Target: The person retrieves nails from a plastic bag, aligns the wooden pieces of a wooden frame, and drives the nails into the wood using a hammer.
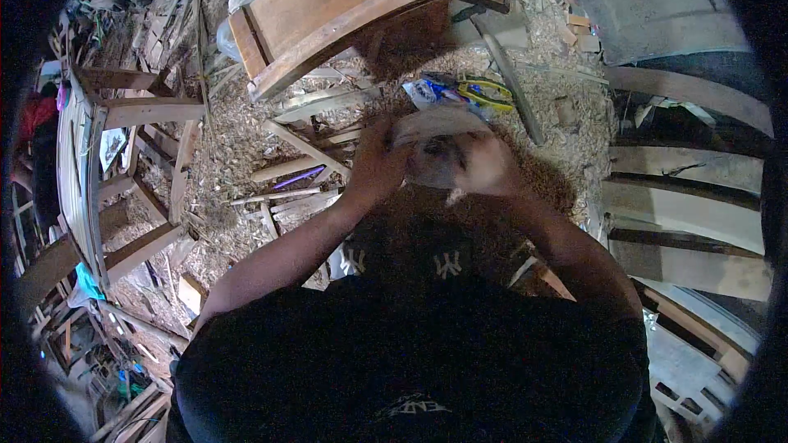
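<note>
Hands are both out in front of the torso, roughly mid-scene, with a pale, cloudy, rounded piece of thin-looking material (435,135) between them. The right hand (492,166) has its fingers closed on the right side of that piece. The left hand (382,164) is up against its left edge, but it's dark and blurry over there, so I can't tell how wide or narrow the fingers are. Can't really make out what the piece is either, sorry.

Just past it on the far side there's a blue and white crinkly packet (428,92), with a yellow and black looped tool (486,93) right beside it on the right. Floor's basically a carpet of light brown wood shavings (226,152). A thin purple stick (299,178) lies left of the left hand, in among some loose pale wooden strips (308,150).

Far side has a big brown wooden panel with a lighter frame (336,4), sitting tilted. Over on the left is an open wooden framework (152,112), with a bit of teal plastic (87,285) near its near end. Right side has a row of wide wooden slats (681,213), plus a large grey sheet (652,4) beyond them. The person wears a black shirt (410,344) with pale lettering on it.
</note>
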`<state>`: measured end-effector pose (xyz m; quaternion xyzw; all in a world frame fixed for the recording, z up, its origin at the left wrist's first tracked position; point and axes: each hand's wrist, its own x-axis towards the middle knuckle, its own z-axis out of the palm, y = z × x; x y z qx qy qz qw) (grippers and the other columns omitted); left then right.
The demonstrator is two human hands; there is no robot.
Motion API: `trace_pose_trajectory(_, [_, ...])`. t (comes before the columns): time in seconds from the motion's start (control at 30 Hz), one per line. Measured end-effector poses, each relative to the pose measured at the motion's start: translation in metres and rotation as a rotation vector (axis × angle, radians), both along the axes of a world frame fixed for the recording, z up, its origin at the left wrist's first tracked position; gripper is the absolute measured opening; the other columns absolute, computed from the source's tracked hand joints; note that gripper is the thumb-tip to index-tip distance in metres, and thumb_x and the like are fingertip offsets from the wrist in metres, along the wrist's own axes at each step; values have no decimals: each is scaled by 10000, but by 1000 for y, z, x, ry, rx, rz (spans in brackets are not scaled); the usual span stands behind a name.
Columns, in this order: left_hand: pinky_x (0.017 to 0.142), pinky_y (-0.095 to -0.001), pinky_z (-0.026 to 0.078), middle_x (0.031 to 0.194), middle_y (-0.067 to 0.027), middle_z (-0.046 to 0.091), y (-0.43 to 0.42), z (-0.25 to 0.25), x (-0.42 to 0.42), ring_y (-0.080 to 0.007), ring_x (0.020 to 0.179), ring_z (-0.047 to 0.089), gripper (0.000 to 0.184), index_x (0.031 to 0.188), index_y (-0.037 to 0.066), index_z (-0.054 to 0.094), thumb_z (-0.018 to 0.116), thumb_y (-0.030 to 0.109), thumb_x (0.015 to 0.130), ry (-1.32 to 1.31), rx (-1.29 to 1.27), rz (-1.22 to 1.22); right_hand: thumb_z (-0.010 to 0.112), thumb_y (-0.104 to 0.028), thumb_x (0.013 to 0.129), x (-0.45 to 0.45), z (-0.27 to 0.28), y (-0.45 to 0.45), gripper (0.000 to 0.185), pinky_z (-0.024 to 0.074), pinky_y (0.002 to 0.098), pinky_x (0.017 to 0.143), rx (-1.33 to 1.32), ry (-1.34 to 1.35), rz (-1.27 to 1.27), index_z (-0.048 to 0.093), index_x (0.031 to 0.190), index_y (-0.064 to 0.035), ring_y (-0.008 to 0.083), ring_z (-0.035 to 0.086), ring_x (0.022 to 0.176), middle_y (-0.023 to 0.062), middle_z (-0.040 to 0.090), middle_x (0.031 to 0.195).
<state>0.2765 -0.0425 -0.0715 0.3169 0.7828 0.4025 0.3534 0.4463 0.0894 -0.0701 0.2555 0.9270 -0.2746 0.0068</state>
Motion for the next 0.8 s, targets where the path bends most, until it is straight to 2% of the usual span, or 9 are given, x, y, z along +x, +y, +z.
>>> trace_pose_trajectory(0.07, [1023, -441, 477, 1166, -262, 643, 0, 2, -3, -389, 1134, 626, 467, 1348, -13, 550, 618, 144, 913, 25, 0, 16, 678, -174, 855, 2, 6, 0, 369, 556, 451, 924, -147, 167, -41, 652, 1192, -25, 379, 691, 1037, 211, 694, 1123])
trace_pose_trajectory(0.13, [989, -414, 494, 1148, -239, 665, 9, 34, -11, -350, 1089, 646, 428, 1335, -34, 553, 585, 127, 939, -320, -7, 28, 711, -125, 835, 3, 16, -2, 328, 552, 427, 899, -293, 331, -81, 657, 1144, -29, 338, 701, 1009, 190, 709, 1053])
trace_pose_trajectory(0.2, [969, -397, 499, 1154, -226, 670, 6, 16, -16, -314, 1076, 646, 404, 1316, -48, 557, 572, 116, 947, -275, 43, 34, 740, -68, 862, 3, 30, -4, 200, 561, 379, 808, -548, 424, -356, 648, 1035, -27, 208, 704, 905, 109, 721, 951])
trace_pose_trajectory(0.3, [937, -366, 505, 1172, -201, 674, 7, 23, -14, -253, 1058, 639, 378, 1295, -69, 562, 557, 101, 957, -301, 68, 76, 677, -24, 936, 8, 30, 7, 72, 583, 352, 750, -832, 466, -437, 605, 939, -27, 134, 670, 867, 80, 709, 942])
trace_pose_trajectory(0.4, [924, -354, 507, 1182, -180, 675, 6, 39, -11, -225, 1051, 633, 367, 1293, -70, 566, 555, 91, 963, -376, 80, 99, 702, -21, 926, 15, 9, 12, 151, 564, 296, 746, -1068, 609, -465, 606, 1040, -46, 150, 678, 898, 60, 708, 961])
trace_pose_trajectory(0.53, [915, -350, 511, 1182, -168, 675, 7, 31, -13, -223, 1042, 636, 353, 1294, -61, 572, 551, 97, 978, -531, 126, 123, 705, -16, 930, 12, 17, 12, 136, 580, 311, 740, -1141, 594, -565, 593, 1003, -38, 161, 684, 890, 76, 708, 960])
trace_pose_trajectory(0.67, [900, -340, 518, 1175, -167, 677, 2, 30, -15, -220, 1039, 640, 371, 1316, -63, 561, 548, 100, 983, -465, 70, 115, 667, 8, 949, 11, 12, 9, 129, 611, 322, 749, -1201, 664, -585, 581, 1045, -3, 179, 705, 875, 110, 715, 977])
trace_pose_trajectory(0.73, [1150, -450, 389, 1377, -253, 578, -4, 17, -23, -385, 1351, 490, 403, 1368, 6, 561, 537, 123, 984, -138, 120, -182, 662, 4, 954, 11, 14, 8, 145, 604, 324, 753, -1234, 698, -621, 594, 1081, 0, 183, 703, 860, 110, 715, 975])
trace_pose_trajectory(0.8, [1167, -464, 366, 1378, -245, 580, -6, 15, -24, -404, 1361, 473, 391, 1350, 18, 583, 534, 102, 972, -189, 55, -146, 656, -19, 964, 11, 17, 9, 183, 584, 334, 762, -1224, 652, -543, 613, 1140, 7, 194, 702, 862, 116, 720, 967])
